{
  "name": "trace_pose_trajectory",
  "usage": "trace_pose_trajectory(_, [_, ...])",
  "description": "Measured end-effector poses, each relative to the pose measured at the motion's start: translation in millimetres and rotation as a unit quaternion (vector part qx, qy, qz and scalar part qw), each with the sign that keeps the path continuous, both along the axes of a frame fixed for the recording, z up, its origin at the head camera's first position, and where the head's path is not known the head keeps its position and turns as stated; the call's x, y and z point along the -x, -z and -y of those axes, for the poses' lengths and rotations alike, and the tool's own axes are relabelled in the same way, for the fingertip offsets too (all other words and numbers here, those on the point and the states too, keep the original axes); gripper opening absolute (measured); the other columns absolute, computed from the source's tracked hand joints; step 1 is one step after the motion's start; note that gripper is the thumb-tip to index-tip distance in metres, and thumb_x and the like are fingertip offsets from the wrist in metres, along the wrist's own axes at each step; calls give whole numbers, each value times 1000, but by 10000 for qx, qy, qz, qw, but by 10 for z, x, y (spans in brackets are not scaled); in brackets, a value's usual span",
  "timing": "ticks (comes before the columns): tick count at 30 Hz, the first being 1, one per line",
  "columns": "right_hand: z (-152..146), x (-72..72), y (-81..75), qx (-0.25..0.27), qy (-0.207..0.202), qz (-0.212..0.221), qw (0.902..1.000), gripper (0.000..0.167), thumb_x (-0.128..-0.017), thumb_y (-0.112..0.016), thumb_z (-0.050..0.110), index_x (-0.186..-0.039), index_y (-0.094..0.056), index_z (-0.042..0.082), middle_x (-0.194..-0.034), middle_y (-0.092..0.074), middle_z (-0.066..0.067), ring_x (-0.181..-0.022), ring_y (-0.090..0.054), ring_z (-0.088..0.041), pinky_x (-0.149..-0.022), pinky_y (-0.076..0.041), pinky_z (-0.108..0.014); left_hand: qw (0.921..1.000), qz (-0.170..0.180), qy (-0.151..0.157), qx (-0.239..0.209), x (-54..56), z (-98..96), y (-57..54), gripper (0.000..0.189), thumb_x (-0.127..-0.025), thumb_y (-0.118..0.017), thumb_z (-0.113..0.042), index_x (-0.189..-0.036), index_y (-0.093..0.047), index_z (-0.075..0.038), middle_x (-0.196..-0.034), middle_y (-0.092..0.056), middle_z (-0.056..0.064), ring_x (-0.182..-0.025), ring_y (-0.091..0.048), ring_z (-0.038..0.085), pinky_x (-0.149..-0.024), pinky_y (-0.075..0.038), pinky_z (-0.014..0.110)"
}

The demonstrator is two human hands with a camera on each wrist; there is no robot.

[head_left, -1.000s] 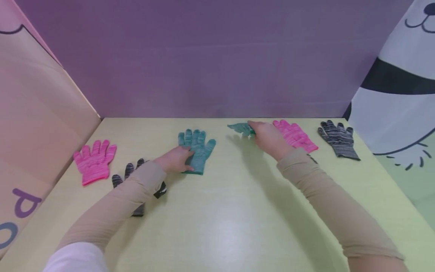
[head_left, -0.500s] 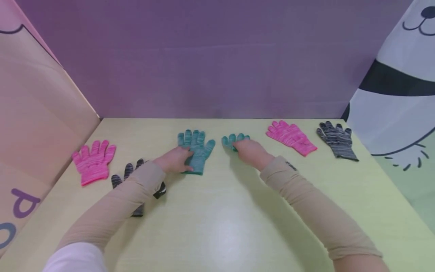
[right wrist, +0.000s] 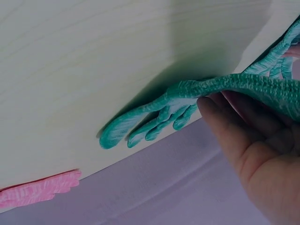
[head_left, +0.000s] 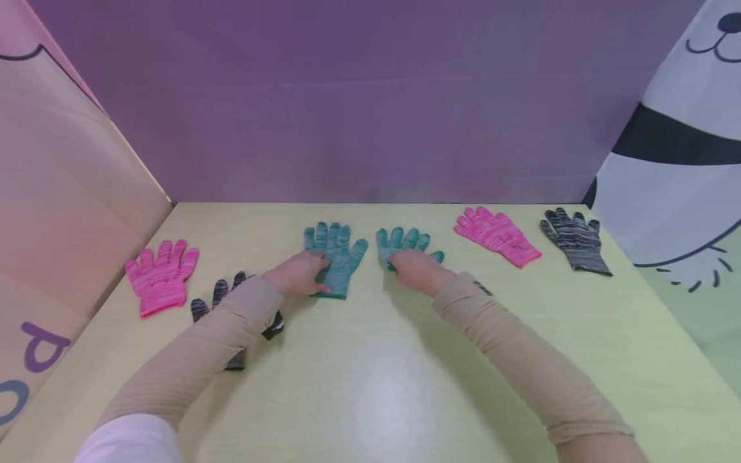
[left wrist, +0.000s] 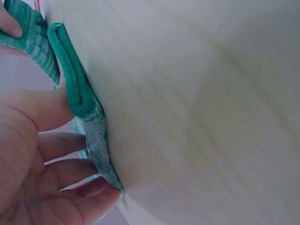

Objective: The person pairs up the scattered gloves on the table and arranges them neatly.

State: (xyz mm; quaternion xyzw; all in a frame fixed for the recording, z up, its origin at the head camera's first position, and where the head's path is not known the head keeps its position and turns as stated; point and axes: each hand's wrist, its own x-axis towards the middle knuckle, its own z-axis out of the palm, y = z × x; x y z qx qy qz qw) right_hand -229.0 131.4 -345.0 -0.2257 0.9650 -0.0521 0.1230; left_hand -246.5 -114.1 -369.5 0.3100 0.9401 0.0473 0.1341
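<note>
Two teal knit gloves lie side by side at the table's far middle. My left hand (head_left: pixel 298 273) rests on the left teal glove (head_left: pixel 344 267), its fingers stretched out over the palm and cuff. In the left wrist view those fingers (left wrist: pixel 101 199) touch the knit, with the cuff (left wrist: pixel 75 75) beside the thumb. My right hand (head_left: pixel 421 271) pinches the other teal glove (head_left: pixel 398 239), whose fingers point away from me. The right wrist view shows this glove (right wrist: pixel 187 89) raised at the hand, its fingertips drooping to the table.
On the left lie a pink glove (head_left: pixel 162 276) and a dark grey glove (head_left: pixel 199 308), partly hidden under the left sleeve. Another pink glove (head_left: pixel 498 236) and another dark grey glove (head_left: pixel 577 243) lie at the back right. A purple wall (head_left: pixel 370 128) stands behind the table (head_left: pixel 347 399).
My right hand has brought its teal glove left and towards me, beside the other one, and lowered it with its fingers now spread. The left hand has stayed in place.
</note>
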Motion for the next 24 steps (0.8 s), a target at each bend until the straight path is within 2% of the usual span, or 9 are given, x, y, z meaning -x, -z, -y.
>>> trace_pose_trajectory(4, [27,-7,20,0,-40,96,9999,28,-92,-47,1,-115,-63,1,-111,-65,-22,-105,-61,-38,-91,-50,-47,10000,6,-19,-24,-3,5,16,66,-87,-67,-32,-133,-45,10,-139,-39,34,-128,-41,46,-109,-33,49])
trace_pose_trajectory(14, [86,-26,82,64,-57,235,9997,29,-93,-46,1,-117,-63,3,-114,-64,-20,-110,-59,-36,-95,-48,-45,9999,92,-31,-113,-10,12,72,68,-87,-67,-34,-135,-43,10,-141,-37,34,-129,-40,45,-109,-34,49])
trace_pose_trajectory(17, [93,-23,88,1,-170,175,9997,26,-91,-49,0,-112,-65,3,-109,-66,-19,-107,-61,-34,-92,-50,-44,9999,62,-31,-116,-7,12,63,68,-88,-66,-34,-135,-43,9,-141,-36,34,-129,-40,45,-109,-34,49])
trace_pose_trajectory(21, [103,-24,90,67,-296,129,9995,12,-89,-53,0,-90,-64,5,-94,-66,-14,-92,-62,-28,-85,-51,-40,9999,77,-70,-100,-9,8,29,68,-88,-66,-34,-135,-43,9,-142,-36,33,-129,-40,45,-110,-33,49])
trace_pose_trajectory(24, [114,-35,93,73,-437,63,9990,13,-89,-57,3,-77,-57,8,-84,-63,-10,-83,-60,-24,-81,-51,-39,9999,77,-85,-67,-14,7,12,68,-88,-66,-34,-136,-43,8,-142,-36,33,-129,-40,45,-109,-33,49])
